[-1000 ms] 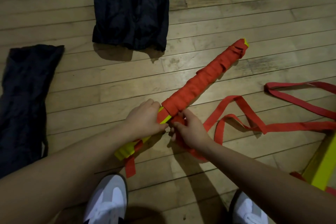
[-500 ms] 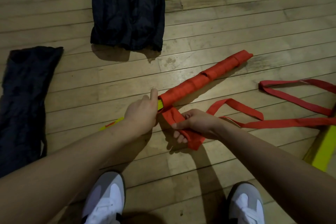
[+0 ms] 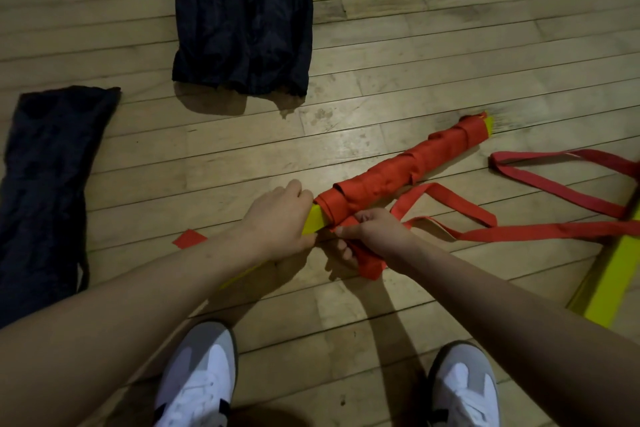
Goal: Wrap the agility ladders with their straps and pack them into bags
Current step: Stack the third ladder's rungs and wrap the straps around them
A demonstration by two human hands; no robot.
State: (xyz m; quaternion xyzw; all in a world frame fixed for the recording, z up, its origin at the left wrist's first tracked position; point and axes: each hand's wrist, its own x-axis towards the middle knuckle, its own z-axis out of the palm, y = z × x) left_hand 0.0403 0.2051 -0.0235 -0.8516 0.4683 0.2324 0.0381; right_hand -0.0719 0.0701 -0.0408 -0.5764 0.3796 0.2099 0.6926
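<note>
Our left hand (image 3: 277,222) grips the yellow rung stack (image 3: 316,224); our right hand (image 3: 375,230) pinches the red strap (image 3: 519,230), now back tight at the ladder bundle (image 3: 398,172) on the floor (image 3: 242,166). Another turn laid; loose strap remains, bags (image 3: 242,17) untouched.

Both bare forearms reach forward and converge. The left hand (image 3: 277,218) curls its fingers in a grip; the right hand (image 3: 375,230) pinches with thumb and fingers.
</note>
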